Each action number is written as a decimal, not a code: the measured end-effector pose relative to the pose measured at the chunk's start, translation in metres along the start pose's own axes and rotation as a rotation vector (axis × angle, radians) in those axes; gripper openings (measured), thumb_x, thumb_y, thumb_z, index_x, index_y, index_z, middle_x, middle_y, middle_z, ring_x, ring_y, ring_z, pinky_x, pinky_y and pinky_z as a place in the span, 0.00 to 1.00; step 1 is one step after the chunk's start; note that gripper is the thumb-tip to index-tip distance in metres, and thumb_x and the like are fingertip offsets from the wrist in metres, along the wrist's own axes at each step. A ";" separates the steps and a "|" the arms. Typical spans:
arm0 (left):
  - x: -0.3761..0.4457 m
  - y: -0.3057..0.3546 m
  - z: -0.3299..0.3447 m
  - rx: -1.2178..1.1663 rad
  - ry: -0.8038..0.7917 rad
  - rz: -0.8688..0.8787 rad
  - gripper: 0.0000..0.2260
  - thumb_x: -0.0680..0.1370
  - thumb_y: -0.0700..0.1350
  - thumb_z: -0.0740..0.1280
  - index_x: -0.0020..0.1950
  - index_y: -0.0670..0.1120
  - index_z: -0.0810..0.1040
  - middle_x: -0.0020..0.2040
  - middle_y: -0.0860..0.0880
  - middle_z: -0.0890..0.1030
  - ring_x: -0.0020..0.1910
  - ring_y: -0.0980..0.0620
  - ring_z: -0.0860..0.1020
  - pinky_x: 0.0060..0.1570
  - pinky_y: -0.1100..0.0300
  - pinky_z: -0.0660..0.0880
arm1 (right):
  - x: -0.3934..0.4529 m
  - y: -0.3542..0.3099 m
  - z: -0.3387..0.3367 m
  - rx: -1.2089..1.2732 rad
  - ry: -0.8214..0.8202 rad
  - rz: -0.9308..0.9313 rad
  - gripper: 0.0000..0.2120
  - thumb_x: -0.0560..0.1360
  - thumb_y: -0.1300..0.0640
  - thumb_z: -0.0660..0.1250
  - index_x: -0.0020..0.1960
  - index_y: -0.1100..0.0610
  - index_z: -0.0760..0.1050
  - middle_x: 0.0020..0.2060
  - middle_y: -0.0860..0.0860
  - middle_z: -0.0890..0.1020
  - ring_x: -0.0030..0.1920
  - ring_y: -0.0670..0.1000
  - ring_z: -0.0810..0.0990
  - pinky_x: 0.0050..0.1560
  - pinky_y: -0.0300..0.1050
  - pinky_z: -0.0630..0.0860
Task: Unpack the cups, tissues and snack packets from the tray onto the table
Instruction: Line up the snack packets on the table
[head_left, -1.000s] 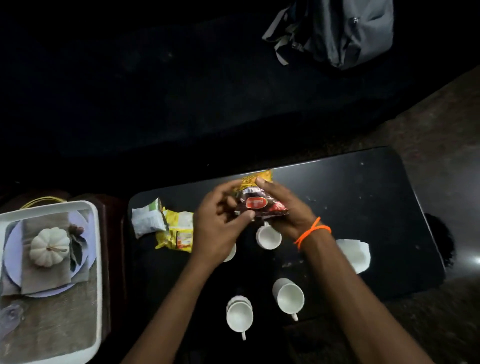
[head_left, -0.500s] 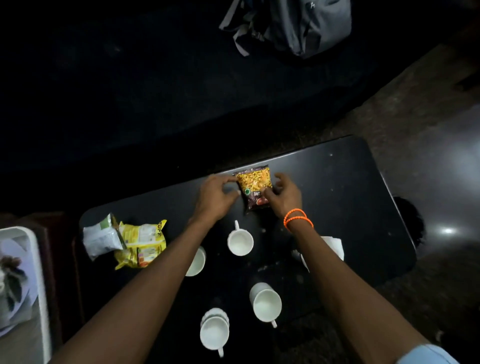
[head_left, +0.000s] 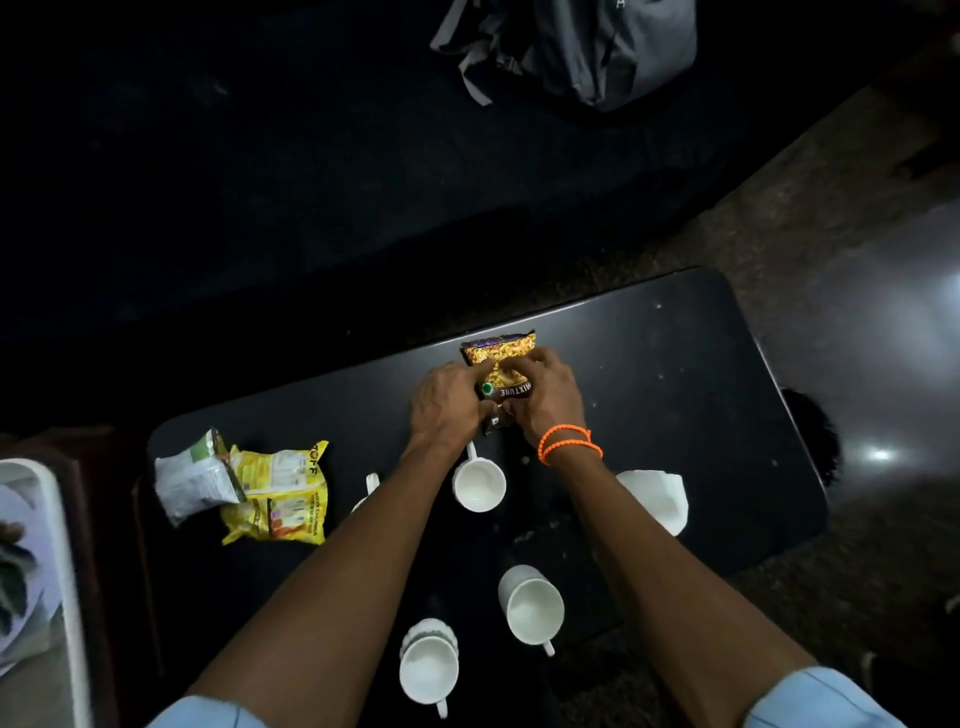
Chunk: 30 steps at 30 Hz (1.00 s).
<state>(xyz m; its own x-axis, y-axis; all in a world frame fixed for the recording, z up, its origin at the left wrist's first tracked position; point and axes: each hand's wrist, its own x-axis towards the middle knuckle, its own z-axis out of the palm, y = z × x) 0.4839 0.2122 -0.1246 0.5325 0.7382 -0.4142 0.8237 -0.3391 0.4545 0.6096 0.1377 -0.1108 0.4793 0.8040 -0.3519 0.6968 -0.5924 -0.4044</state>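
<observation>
Two bare forearms enter from the bottom of the frame, converging toward centre. Short light-blue sleeves (head_left: 826, 699) show at bottom left and bottom right, cut off by the frame edge. Right wrist carries orange bands (head_left: 569, 443), thin cord type, looks like two loops, one with a small knot or tail at its right end. Left hand (head_left: 449, 408) and right hand (head_left: 545, 397): no rings or watch visible. No gloves.

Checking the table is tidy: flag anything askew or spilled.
Nothing spilled. The white packet lies crumpled, overlapping the yellow packet at the table's left end. Both hands, left hand and right hand, hold the mixture packet flat.
</observation>
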 end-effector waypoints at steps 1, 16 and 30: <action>0.000 -0.002 -0.005 -0.061 -0.016 -0.004 0.29 0.77 0.53 0.75 0.78 0.57 0.72 0.64 0.44 0.80 0.65 0.42 0.78 0.60 0.50 0.76 | 0.002 -0.004 -0.003 -0.036 -0.026 0.013 0.24 0.72 0.60 0.76 0.66 0.48 0.79 0.67 0.54 0.74 0.64 0.59 0.74 0.63 0.55 0.77; -0.182 -0.164 -0.033 -0.512 0.726 -0.778 0.25 0.70 0.43 0.80 0.63 0.39 0.76 0.61 0.36 0.77 0.63 0.35 0.75 0.63 0.45 0.72 | -0.029 -0.185 0.091 0.063 -0.552 -0.253 0.31 0.66 0.47 0.81 0.65 0.56 0.79 0.62 0.56 0.83 0.62 0.58 0.81 0.62 0.48 0.76; -0.181 -0.225 -0.030 -1.031 0.512 -0.959 0.51 0.69 0.53 0.82 0.82 0.39 0.56 0.54 0.49 0.82 0.54 0.50 0.77 0.55 0.57 0.70 | -0.041 -0.225 0.120 -0.058 -0.615 -0.068 0.33 0.61 0.47 0.83 0.60 0.61 0.78 0.57 0.59 0.83 0.55 0.62 0.82 0.54 0.54 0.82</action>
<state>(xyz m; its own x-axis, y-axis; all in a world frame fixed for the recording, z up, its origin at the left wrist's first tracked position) 0.1961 0.1726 -0.1287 -0.4199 0.6282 -0.6550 0.1988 0.7679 0.6090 0.3695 0.2317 -0.1066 0.0499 0.6530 -0.7557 0.7510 -0.5234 -0.4027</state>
